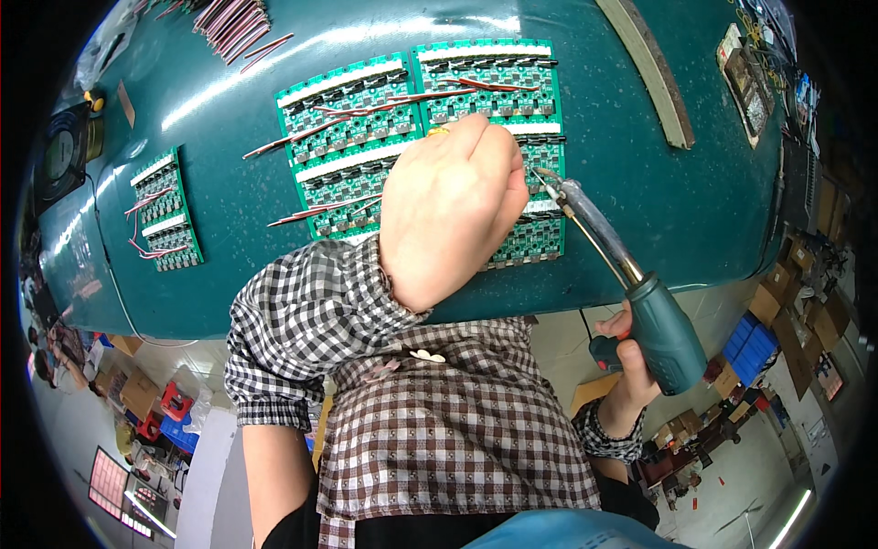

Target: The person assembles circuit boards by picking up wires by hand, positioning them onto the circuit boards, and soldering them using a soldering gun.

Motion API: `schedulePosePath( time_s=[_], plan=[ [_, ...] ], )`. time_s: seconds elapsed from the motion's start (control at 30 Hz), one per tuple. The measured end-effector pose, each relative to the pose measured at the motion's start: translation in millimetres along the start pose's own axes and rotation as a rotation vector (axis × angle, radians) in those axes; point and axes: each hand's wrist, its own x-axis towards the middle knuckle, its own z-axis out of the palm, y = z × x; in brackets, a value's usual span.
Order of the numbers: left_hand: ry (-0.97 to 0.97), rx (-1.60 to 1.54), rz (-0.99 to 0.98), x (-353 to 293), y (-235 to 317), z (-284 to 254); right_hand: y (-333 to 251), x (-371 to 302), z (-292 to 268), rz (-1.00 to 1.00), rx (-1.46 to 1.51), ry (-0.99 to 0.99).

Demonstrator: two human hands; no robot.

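Observation:
My left hand (453, 206) is closed above a panel of green circuit boards (540, 240), its fingers curled down and their tips hidden. What they pinch, if anything, cannot be seen. A yellow ring is on one finger. My right hand (633, 371) grips a soldering gun (666, 334) by its dark green handle. The gun's tip and a thin metal tube beside it reach up left to the boards, close by my left fingers; contact is unclear. Red, black and white wires (366, 110) lie across the boards, some sticking out past the left edge.
A smaller green board (165, 212) with wires lies at the left of the green table (242, 197). At the far left stands a dark fan (66, 151) with a cable. More wires (233, 27) are bundled at the back. A wooden strip (649, 73) lies back right.

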Motion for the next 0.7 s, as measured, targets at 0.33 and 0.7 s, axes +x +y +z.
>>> schedulePosePath(
  time_s=[0.33, 0.7],
  plan=[
    [-0.014, 0.019, 0.019, -0.1, 0.4, 0.0, 0.1, 0.3, 0.9, -0.012, -0.006, 0.007],
    [0.025, 0.056, 0.014, -3.0, -0.8, 5.4, 1.2, 2.0, 0.1, -0.007, -0.009, -0.032]
  ],
)
